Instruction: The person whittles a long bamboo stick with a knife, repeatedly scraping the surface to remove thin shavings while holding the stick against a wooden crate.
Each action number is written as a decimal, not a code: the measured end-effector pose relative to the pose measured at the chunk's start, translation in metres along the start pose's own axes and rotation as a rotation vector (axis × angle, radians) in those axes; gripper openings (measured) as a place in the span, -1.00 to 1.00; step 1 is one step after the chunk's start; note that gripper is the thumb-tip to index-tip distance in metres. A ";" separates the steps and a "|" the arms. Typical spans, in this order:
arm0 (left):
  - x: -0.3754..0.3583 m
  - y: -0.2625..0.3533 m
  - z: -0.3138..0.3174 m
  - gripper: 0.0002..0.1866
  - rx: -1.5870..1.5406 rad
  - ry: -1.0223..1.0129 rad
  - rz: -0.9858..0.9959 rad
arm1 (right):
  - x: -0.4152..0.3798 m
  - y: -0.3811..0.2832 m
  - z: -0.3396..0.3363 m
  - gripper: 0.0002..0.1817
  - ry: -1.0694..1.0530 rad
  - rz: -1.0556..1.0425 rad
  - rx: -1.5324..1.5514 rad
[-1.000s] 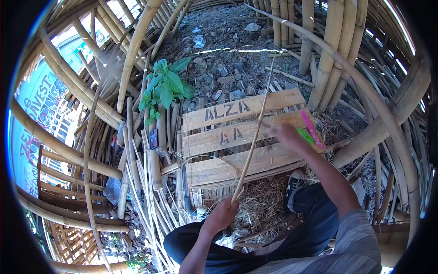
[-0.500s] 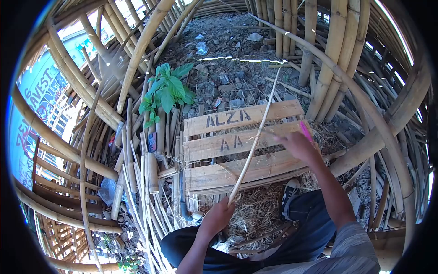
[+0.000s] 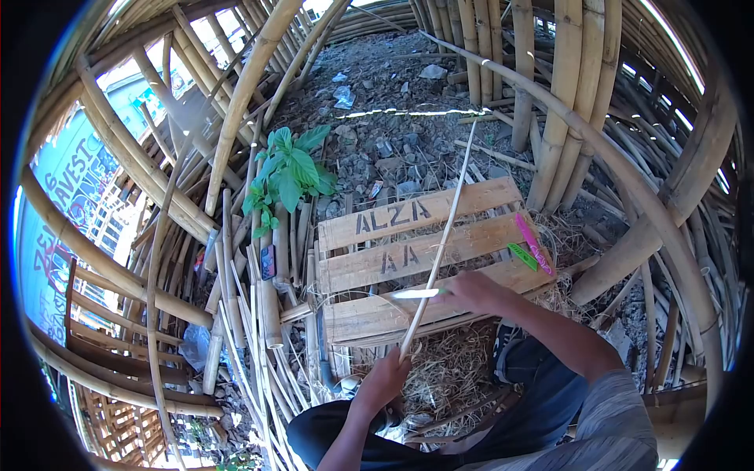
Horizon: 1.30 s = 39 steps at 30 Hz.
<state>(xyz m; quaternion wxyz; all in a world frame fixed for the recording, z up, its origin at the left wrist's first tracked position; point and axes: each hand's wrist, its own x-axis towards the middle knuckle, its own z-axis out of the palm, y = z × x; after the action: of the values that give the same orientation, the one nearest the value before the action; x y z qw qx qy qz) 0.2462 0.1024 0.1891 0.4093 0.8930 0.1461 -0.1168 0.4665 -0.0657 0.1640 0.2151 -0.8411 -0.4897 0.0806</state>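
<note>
My left hand (image 3: 382,382) is closed around the lower end of a long, thin bamboo strip (image 3: 450,220), which slants up and away over a slatted wooden crate (image 3: 345,312). My right hand (image 3: 479,293) grips a knife (image 3: 416,293) by its handle, mostly hidden in the fingers. The pale blade points left and crosses the strip a short way above my left hand. On the crate's right side lie a pink flat piece (image 3: 532,242) and a bright green piece (image 3: 522,257), both with dark markings.
Straw-like shavings (image 3: 448,377) cover the ground below the crate. A phone (image 3: 269,262) rests on bamboo poles at left, near a leafy plant (image 3: 290,169). Thick bamboo posts (image 3: 577,102) and a long curved pole (image 3: 605,145) stand at right.
My right hand has come down and left along the strip, and the knife blade now shows across it. The green piece has come into view. My left hand keeps its hold.
</note>
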 end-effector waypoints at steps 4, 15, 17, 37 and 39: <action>-0.009 0.010 -0.003 -0.72 0.000 -0.003 0.019 | 0.012 0.045 -0.040 -0.33 -0.076 0.358 0.030; -0.010 0.006 -0.002 -0.72 -0.046 -0.045 -0.032 | 0.014 0.047 -0.039 -0.31 0.052 0.281 -0.059; -0.007 0.002 0.004 -0.74 -0.099 0.005 0.052 | 0.011 0.031 -0.026 -0.31 -0.014 0.365 -0.051; -0.019 0.025 -0.014 -0.76 -0.304 -0.133 -0.188 | 0.002 0.013 -0.006 -0.38 0.133 -0.008 -0.098; -0.024 0.018 -0.005 -0.75 -0.327 -0.142 -0.181 | 0.003 0.035 -0.006 -0.38 0.193 -0.037 -0.081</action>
<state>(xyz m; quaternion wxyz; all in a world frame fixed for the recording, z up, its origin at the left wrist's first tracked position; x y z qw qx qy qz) 0.2306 0.0908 0.2127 0.5460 0.7873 0.2137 -0.1906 0.4973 -0.0799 0.1546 0.2287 -0.8437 -0.4851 -0.0246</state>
